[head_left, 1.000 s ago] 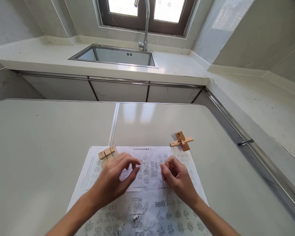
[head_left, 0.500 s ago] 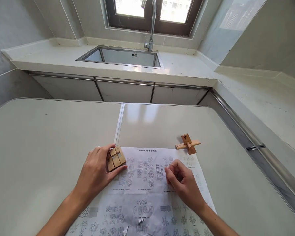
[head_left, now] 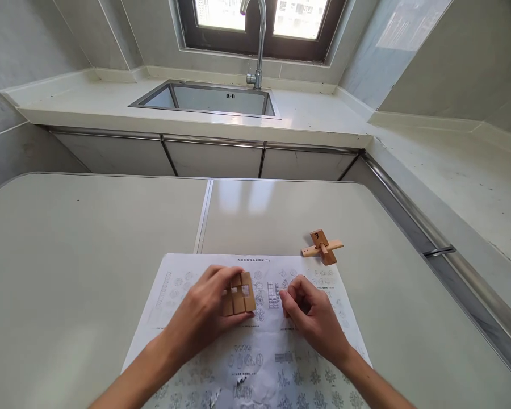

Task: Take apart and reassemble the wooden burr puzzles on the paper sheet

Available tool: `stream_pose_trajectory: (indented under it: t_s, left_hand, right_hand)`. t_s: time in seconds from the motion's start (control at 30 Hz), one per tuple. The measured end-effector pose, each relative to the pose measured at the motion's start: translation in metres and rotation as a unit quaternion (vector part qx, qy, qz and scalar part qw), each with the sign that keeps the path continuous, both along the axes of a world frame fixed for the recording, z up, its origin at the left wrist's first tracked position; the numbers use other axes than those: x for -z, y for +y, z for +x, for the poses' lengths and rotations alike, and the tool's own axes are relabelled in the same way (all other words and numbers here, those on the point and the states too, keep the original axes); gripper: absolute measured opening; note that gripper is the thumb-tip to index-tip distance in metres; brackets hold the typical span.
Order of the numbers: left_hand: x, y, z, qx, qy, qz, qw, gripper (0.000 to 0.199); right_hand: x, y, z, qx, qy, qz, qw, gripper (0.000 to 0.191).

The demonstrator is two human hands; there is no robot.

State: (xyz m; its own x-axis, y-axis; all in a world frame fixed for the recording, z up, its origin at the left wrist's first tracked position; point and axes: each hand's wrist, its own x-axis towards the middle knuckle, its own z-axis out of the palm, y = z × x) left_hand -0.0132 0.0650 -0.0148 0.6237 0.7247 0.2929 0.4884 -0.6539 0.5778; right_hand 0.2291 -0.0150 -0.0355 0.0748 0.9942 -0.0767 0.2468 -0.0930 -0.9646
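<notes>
My left hand [head_left: 210,301] is closed around a wooden block puzzle [head_left: 241,294], fingers along its top and thumb beneath. The puzzle is made of several light wooden pieces with small gaps showing between them. Close by on the right, my right hand [head_left: 309,312] has its fingers curled in a loose pinch over the sheet; whatever may be between them is hidden. Under both hands lies a creased paper instruction sheet [head_left: 255,341] with printed diagrams. Beyond the sheet's top right edge rest crossed wooden puzzle pieces [head_left: 322,247], marked with dark characters.
The white table [head_left: 89,244] has a seam strip [head_left: 203,216] across it. Behind stands a counter [head_left: 315,108] with a sink [head_left: 208,97] and a tall faucet [head_left: 260,51] below a window. Another counter [head_left: 464,170] runs along the right side.
My left hand has carried the wooden block puzzle rightward and slightly nearer, over the middle of the sheet. My right hand keeps its curled pose in nearly the same place.
</notes>
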Motion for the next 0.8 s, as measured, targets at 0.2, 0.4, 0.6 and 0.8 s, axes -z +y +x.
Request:
stream_pose_trajectory:
  t_s: [0.2, 0.4, 0.6, 0.8]
  left_hand:
    - [0.003, -0.011, 0.027, 0.082, 0.027, -0.006, 0.996, 0.070]
    - [0.005, -0.006, 0.014, 0.073, 0.059, 0.009, 0.996, 0.095]
    - [0.002, 0.002, -0.007, 0.073, 0.071, 0.006, 0.995, 0.075]
    - [-0.003, 0.000, -0.013, 0.081, -0.035, -0.139, 0.986, 0.066]
  right_hand:
    - [-0.001, -0.001, 0.003, -0.030, -0.051, 0.044, 0.997, 0.024]
    - [0.001, -0.002, 0.004, -0.093, -0.168, 0.163, 0.968, 0.040]
    - [0.001, -0.002, 0.003, -0.135, -0.249, 0.158, 0.946, 0.082]
    - [-0.005, 0.000, 0.005, -0.108, -0.144, 0.127, 0.975, 0.063]
